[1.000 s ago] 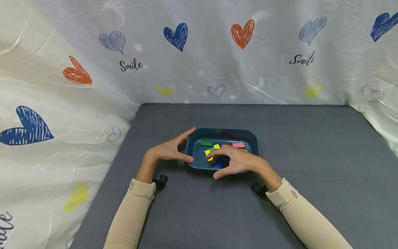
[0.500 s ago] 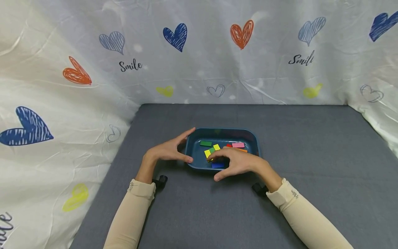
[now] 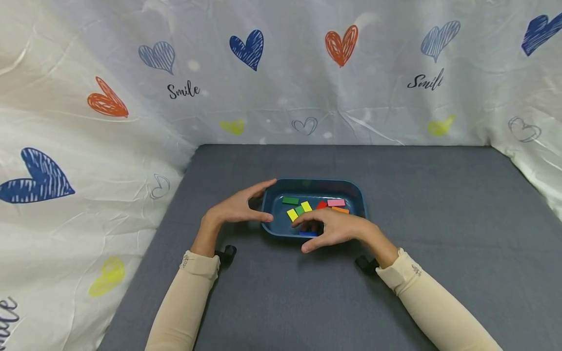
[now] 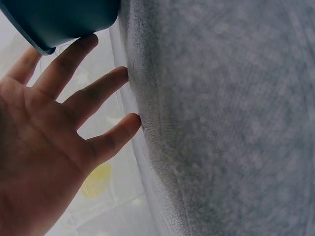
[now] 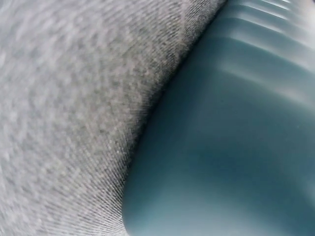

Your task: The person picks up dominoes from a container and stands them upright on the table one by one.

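A dark teal rectangular tray (image 3: 273, 230) holds several small coloured blocks. My left hand (image 3: 237, 207) is spread at the tray's left end, thumb at the near corner and forefinger at the far one. In the left wrist view its fingers (image 4: 64, 66) are extended, two of them up at the tray wall. My right hand (image 3: 335, 226) arches over the near rim, fingers reaching down among the blocks and thumb apart in front. Close by its fingertips are a yellow block (image 3: 292, 215), a green block (image 3: 299, 210) and, along the near wall, a blue block (image 3: 308, 233).
Farther back in the tray lie another green block (image 3: 291, 200), a red block (image 3: 322, 204), a pink block (image 3: 336, 202) and an orange block (image 3: 340, 210). A grey cloth (image 3: 281, 302) covers the table. Behind and left hangs a heart-printed white curtain (image 3: 281, 87).
The blue block has turned from slanted to lying along the near wall. A yellow block by the right fingertips has gone from sight, and more of the red block shows. Both hands stay nearly in place.
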Motion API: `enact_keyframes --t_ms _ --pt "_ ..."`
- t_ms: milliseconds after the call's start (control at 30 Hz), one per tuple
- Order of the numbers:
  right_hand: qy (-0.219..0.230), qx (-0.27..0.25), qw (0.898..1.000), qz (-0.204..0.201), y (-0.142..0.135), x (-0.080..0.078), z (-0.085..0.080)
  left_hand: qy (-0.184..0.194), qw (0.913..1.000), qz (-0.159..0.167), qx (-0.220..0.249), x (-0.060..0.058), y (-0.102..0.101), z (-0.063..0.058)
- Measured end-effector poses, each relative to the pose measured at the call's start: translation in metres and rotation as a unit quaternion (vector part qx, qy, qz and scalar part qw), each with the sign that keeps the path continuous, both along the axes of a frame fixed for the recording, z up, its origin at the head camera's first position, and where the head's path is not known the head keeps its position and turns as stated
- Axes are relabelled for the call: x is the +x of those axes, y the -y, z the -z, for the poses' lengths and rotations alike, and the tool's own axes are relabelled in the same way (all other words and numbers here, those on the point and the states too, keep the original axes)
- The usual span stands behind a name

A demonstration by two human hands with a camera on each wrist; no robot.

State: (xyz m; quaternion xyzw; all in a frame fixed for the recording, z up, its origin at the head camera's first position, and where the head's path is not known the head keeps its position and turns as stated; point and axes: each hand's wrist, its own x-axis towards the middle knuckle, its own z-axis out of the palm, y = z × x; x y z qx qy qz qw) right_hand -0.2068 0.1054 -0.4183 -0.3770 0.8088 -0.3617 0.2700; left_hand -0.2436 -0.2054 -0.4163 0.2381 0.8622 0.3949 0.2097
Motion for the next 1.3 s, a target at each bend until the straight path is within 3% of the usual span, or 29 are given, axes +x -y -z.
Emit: enact_keyframes --t_ms 467,1300 --pt "0.045 -0.012 0.998 -0.038 -0.002 -0.002 -0.003 0.021 0.9998 0.004 -0.003 0.001 0.001 -0.005" --pt "0.101 -0.088 0.99 -0.036 -0.013 -0.005 -0.013 0.027 0.9996 0.0 -0.004 -0.001 0.001 0.0"
